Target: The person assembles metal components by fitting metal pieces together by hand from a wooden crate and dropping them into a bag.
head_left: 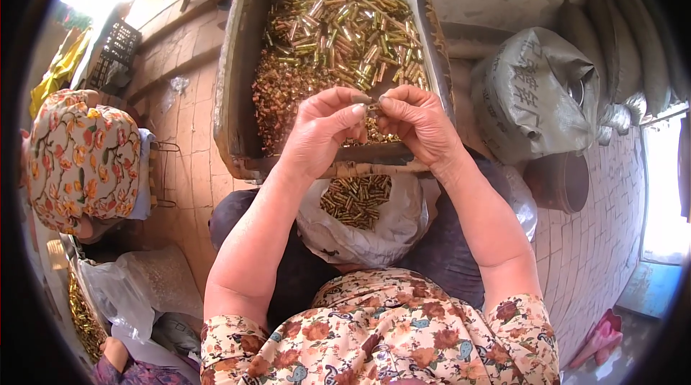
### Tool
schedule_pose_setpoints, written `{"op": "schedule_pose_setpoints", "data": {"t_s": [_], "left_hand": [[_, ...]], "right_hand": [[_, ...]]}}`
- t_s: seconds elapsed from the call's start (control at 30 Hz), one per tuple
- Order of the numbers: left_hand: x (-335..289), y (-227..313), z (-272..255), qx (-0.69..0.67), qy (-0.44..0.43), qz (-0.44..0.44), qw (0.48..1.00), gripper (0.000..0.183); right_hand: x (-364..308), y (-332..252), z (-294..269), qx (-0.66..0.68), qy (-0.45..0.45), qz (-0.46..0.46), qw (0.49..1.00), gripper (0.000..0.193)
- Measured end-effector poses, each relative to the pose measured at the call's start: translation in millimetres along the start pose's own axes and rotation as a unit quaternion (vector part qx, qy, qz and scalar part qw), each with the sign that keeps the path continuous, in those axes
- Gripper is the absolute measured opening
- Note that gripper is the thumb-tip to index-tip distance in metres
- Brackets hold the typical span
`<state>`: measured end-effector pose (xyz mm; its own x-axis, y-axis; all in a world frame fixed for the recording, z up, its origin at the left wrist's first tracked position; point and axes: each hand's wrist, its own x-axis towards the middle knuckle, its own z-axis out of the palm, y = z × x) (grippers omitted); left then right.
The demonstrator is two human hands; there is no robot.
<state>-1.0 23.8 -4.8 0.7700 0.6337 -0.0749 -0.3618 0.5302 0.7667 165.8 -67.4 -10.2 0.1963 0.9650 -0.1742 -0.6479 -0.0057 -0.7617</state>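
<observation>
My left hand point(322, 124) and my right hand point(423, 124) meet over the near end of a deep tray point(229, 97). Thumb and forefinger are pinched in each, holding a small metal piece point(373, 105) between them; its shape is mostly hidden by the fingertips. In the tray's far part lies a heap of gold-coloured metal tubes point(345, 25). A pile of small coppery metal pieces point(277, 100) fills its near left side. Below my wrists, between my legs, an open white sack point(410, 216) holds many short gold-coloured metal parts point(355, 201).
A full grey-green sack point(533, 97) stands right of the tray, with a dark bucket point(558, 182) before it. More long sacks point(622, 39) lean behind. On the left sits a person in a flowered garment point(83, 162); another person's hand point(114, 352) shows at lower left.
</observation>
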Motion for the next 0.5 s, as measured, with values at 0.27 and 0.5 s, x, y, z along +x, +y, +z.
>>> {"op": "schedule_pose_setpoints", "data": {"t_s": [0.27,0.5], "left_hand": [[-9,-2,-2,0.012,-0.011,-0.011,1.0,0.01],[-11,-4,-2,-0.007,-0.014,-0.003,1.0,0.009]], "right_hand": [[-1,7,-3,0.026,-0.045,0.015,0.999,0.005],[-3,4,0,0.019,-0.053,0.015,0.998,0.006]]}}
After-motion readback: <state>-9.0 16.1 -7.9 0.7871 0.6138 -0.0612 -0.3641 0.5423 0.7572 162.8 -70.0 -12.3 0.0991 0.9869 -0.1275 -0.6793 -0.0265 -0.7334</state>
